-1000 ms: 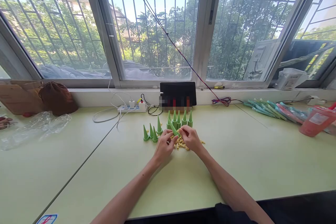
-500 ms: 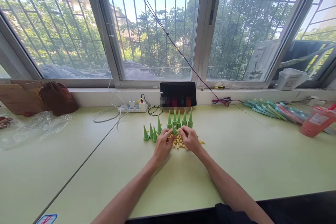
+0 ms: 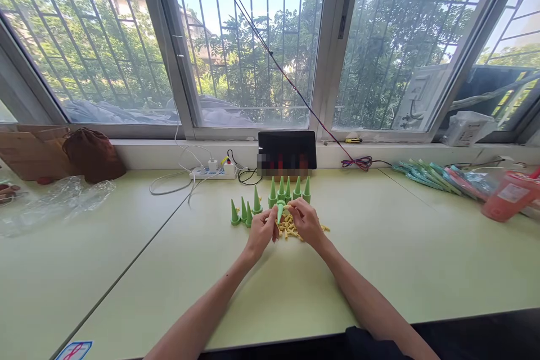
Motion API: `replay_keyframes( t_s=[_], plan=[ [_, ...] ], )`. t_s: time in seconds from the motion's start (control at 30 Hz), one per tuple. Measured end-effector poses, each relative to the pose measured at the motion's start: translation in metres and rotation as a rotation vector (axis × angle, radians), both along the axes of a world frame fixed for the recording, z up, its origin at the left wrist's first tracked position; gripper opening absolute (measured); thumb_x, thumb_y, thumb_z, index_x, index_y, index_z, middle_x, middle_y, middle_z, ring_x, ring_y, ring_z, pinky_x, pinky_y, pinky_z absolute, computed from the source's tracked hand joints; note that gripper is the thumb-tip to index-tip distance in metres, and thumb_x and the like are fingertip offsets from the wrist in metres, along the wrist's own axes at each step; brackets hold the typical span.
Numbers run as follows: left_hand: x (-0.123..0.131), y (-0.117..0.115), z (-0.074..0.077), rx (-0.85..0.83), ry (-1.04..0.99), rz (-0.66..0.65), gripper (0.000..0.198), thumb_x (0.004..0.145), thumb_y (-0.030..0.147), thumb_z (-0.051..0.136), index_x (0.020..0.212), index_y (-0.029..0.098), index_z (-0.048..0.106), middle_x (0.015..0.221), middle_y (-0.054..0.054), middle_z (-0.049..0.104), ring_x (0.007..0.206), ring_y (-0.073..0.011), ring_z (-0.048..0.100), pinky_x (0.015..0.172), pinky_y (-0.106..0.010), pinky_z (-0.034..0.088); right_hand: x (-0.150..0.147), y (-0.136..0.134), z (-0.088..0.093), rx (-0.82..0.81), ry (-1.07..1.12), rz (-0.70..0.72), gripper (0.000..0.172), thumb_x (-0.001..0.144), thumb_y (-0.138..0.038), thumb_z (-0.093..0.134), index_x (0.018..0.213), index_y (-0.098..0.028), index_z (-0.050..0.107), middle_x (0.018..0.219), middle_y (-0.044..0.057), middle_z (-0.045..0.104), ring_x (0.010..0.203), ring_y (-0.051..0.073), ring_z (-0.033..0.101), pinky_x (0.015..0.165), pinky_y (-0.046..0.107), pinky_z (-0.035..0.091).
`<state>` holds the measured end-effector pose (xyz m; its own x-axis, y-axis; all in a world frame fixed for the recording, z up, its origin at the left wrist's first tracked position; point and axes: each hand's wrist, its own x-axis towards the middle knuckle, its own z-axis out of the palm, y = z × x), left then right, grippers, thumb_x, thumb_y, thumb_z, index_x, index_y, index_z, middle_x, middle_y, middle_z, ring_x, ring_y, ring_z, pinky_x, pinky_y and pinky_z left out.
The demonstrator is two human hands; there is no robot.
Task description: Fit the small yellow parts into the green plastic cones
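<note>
My left hand (image 3: 262, 232) pinches a green plastic cone (image 3: 280, 212), its tip pointing down and its wider base up. Close beside it, my right hand (image 3: 306, 222) has its fingertips pressed together on a small yellow peg-like piece at the cone's base. Much of that piece is hidden by the fingers. Beneath both hands lies a loose pile of short yellow pieces (image 3: 288, 232). More green cones (image 3: 235, 214) stand upright to the left of my left hand, and another group of green cones (image 3: 297, 188) stands behind the hands.
A dark-screened tablet (image 3: 287, 152) leans against the window ledge. To its left lies a white power strip (image 3: 214, 173) with cables. A red drink cup (image 3: 509, 196) and green and pink plastic packets (image 3: 439, 179) are at right. Clear plastic wrap (image 3: 63, 202) and a brown pouch (image 3: 95, 154) lie at left.
The green cone has turned over in my left hand: its tip pointed up before and points down now. My right hand stays close to it.
</note>
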<state>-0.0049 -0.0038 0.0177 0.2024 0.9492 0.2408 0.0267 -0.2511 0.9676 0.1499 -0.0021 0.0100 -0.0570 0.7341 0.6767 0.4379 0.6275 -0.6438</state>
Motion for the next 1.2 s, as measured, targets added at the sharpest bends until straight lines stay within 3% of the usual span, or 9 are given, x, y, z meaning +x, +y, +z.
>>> replay_keyframes(
  t_s=[0.17,0.4,0.77,1.0,1.2],
  plan=[
    [-0.001,-0.001,0.001,-0.118,-0.112,-0.115,0.047,0.082,0.06,0.053,0.068,0.015,0.055,0.042,0.002,0.05,0.035,-0.0099,0.045,0.035,-0.021,0.035,-0.001,-0.001,-0.001,0.005,-0.015,0.009,0.029,0.098,-0.036,0.04,0.086,-0.019,0.061,0.08,0.004,0.054,0.071,0.016,0.05,0.065,0.026,0.04],
    [-0.003,-0.003,0.001,-0.103,-0.094,-0.161,0.044,0.083,0.056,0.054,0.069,0.015,0.055,0.046,0.002,0.052,0.036,-0.0088,0.045,0.036,-0.02,0.035,-0.002,0.0,-0.002,-0.027,0.025,0.016,0.025,0.096,-0.032,0.044,0.08,-0.018,0.058,0.076,0.002,0.053,0.067,0.014,0.048,0.061,0.025,0.038],
    [-0.003,-0.001,-0.007,0.067,0.071,-0.064,0.033,0.083,0.047,0.058,0.07,0.017,0.049,0.041,0.006,0.046,0.033,-0.0078,0.041,0.036,-0.019,0.03,-0.003,-0.001,-0.001,-0.097,0.062,-0.002,0.028,0.092,-0.035,0.048,0.07,-0.018,0.054,0.063,-0.001,0.048,0.058,0.012,0.042,0.054,0.024,0.033],
    [-0.002,0.004,-0.012,0.13,0.049,-0.038,0.034,0.082,0.043,0.06,0.065,0.016,0.048,0.068,0.003,0.044,0.037,-0.0057,0.048,0.032,-0.02,0.031,-0.004,-0.002,0.0,-0.19,0.111,0.058,0.033,0.091,-0.04,0.049,0.066,-0.018,0.05,0.056,-0.003,0.042,0.051,0.011,0.036,0.048,0.024,0.027],
    [-0.004,0.004,-0.013,0.16,0.05,-0.04,0.034,0.084,0.039,0.058,0.063,0.016,0.045,0.075,0.002,0.045,0.038,-0.0038,0.047,0.033,-0.02,0.032,-0.005,-0.002,0.0,-0.214,0.145,0.076,0.034,0.09,-0.041,0.05,0.064,-0.018,0.048,0.055,-0.004,0.041,0.05,0.011,0.036,0.048,0.024,0.027]
  ],
)
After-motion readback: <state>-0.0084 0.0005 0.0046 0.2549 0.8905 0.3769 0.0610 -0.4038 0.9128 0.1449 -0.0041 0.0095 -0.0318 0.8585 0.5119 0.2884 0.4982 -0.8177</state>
